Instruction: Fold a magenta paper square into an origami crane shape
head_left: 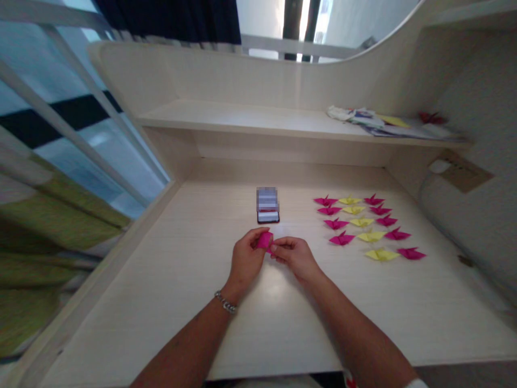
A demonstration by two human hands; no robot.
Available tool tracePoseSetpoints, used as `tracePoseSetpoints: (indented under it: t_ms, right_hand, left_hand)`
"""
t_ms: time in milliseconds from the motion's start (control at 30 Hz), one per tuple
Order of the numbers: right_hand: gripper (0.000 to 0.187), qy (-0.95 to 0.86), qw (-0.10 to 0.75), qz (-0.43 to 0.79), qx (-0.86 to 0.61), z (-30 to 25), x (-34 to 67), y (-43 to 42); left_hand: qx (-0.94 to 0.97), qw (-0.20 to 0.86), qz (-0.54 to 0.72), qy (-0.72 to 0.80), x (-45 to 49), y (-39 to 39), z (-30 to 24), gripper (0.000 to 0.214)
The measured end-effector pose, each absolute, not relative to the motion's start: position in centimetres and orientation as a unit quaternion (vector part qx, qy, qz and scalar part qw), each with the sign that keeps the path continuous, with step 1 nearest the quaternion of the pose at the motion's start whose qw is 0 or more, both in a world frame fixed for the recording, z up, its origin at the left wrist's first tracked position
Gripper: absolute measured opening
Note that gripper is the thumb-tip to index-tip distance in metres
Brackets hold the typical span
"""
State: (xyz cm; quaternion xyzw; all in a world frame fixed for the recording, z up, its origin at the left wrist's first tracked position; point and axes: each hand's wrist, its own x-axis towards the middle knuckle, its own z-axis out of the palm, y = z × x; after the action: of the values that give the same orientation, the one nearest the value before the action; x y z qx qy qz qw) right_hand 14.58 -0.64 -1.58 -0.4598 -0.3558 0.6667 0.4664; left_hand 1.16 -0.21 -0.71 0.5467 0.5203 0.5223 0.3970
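A small folded piece of pink paper (264, 240) is held between my two hands over the middle of the desk. My left hand (248, 254) pinches it from the left, fingers curled behind it. From the right, the thumb and fingertips of my right hand (294, 256) close on its edge. Part of the paper is hidden by my fingers. To the right lie several folded paper cranes in slanting columns: pink cranes (342, 238) on the left, yellow cranes (370, 236) in the middle, more pink cranes (397, 233) on the right.
A phone (268, 216) with its screen lit lies just beyond my hands on the pale desk (169, 280). Papers (375, 121) and a dark red folded piece (432, 118) rest on the shelf (242, 116). A cable (422, 191) runs down the right wall from a socket plate (462, 171).
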Motion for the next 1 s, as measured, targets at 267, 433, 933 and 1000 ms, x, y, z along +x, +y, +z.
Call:
tracePoseSetpoints:
  t_ms: [267,433,933,1000]
  right_hand:
    - [0.029,-0.365,0.473,0.667,-0.445,-1.7,14.6,-0.8]
    - [0.024,-0.409,0.492,0.616,-0.460,-1.3,14.6,-0.7]
    - [0.015,-0.498,0.507,0.499,-0.496,-1.8,13.9,-1.2]
    - [0.016,-0.490,0.514,0.488,-0.508,-2.0,13.8,-1.1]
  left_hand:
    - [0.497,0.407,0.567,0.515,0.6,0.5,-1.2,0.029]
    - [0.483,0.396,0.579,0.524,0.6,0.6,-1.2,0.030]
    - [0.495,0.380,0.579,0.526,1.2,-0.3,-0.5,0.026]
    - [0.481,0.374,0.593,0.527,1.4,-0.3,-0.5,0.027]
